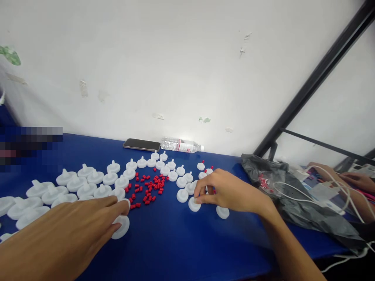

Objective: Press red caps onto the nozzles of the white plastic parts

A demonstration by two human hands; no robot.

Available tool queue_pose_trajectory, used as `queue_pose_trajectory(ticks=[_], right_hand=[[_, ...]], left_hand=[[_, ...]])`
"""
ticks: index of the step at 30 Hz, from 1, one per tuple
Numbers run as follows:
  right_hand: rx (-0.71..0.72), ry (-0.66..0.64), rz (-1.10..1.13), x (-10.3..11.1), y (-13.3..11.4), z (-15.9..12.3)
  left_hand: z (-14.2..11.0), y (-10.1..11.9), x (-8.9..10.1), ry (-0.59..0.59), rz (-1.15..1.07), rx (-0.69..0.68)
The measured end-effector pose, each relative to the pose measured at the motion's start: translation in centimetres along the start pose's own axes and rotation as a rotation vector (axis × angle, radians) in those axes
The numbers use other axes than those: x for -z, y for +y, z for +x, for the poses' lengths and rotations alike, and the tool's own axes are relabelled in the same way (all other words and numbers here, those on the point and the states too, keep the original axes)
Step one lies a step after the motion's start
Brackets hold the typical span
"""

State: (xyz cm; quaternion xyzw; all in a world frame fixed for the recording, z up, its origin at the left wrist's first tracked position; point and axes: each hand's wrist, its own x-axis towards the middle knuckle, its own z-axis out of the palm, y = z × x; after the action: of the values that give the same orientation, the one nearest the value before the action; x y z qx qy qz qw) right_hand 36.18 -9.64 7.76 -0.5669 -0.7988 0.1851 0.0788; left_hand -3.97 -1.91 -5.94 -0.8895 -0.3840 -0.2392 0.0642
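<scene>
My left hand (84,224) reaches in from the lower left, with thumb and forefinger closed at the stem of a white plastic disc (121,228). The stem itself is hidden by the fingers. On the other side, my right hand (227,191) pinches the middle of another white stemmed disc (194,205), low over the blue table. Small red plastic caps (150,186) lie scattered between the hands. Beyond the right hand stands a stemmed disc (200,166) with a red cap on its tip. One more white disc (223,212) sits under my right wrist.
Rows of white stemmed discs (87,190) cover the left of the blue table (175,249). A phone (141,144) and a water bottle (181,145) lie by the wall. At right are a dark plastic bag (307,214), white cables and another person's hands (325,171).
</scene>
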Motion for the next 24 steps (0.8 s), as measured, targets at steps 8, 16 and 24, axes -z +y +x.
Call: queue_pose_trajectory(ticks=[8,16,24], right_hand=[[0.219,0.225,0.339,-1.5,-2.1,0.3],[0.378,0.528,0.084,-5.5,-2.9,2.2],[0.435,0.342,-0.6,-8.5,-1.7,4.6]], left_hand=[[4.3,9.2,3.1,0.299,0.041,-0.227],[5.3,8.0,3.8,0.245,-0.033,-0.225],[3.7,6.1,2.9,0.167,-0.128,-0.004]])
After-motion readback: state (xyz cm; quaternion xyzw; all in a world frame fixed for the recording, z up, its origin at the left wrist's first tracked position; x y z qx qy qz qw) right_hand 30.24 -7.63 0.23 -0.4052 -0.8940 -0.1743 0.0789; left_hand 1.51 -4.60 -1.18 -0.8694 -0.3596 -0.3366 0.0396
